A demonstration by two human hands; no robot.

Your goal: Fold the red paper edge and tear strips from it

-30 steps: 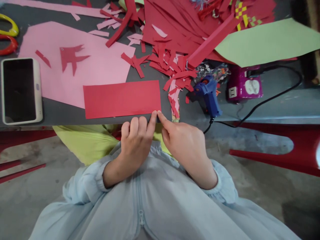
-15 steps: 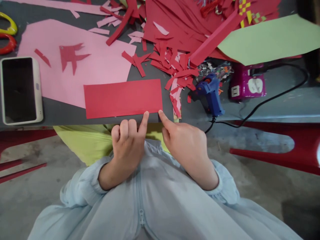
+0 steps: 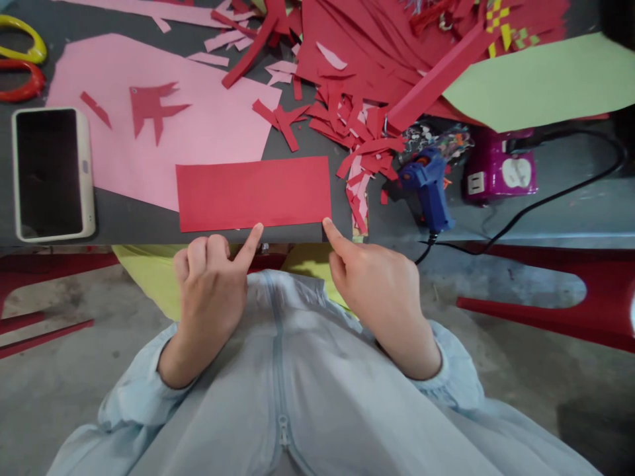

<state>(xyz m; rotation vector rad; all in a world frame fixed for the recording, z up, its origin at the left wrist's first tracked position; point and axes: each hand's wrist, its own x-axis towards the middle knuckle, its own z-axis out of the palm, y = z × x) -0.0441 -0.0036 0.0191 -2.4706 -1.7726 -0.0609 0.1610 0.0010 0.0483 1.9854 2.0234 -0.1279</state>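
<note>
A folded red paper rectangle [image 3: 253, 193] lies flat along the front edge of the table, partly over a pink paper sheet [image 3: 208, 125]. My left hand [image 3: 212, 284] is at its near edge, index fingertip pressing around the middle of that edge, the other fingers bent, nothing held. On the near right corner rests the index fingertip of my right hand [image 3: 380, 284]; its other fingers are curled under and partly hidden. On the pink sheet lie a red paper cut-out [image 3: 146, 109] with pointed tails and a small red strip [image 3: 96, 110].
A phone [image 3: 52, 173] lies at the left, with scissors handles [image 3: 22, 79] behind it. Red and pink paper scraps [image 3: 354, 125] are heaped past the rectangle. To the right are a blue glue gun [image 3: 430, 192], a purple box [image 3: 499, 168] with a black cable, and green paper [image 3: 546, 82].
My left hand has slid left along the near edge of the red paper. My right fingertip stays at the corner. The whole view has shifted slightly.
</note>
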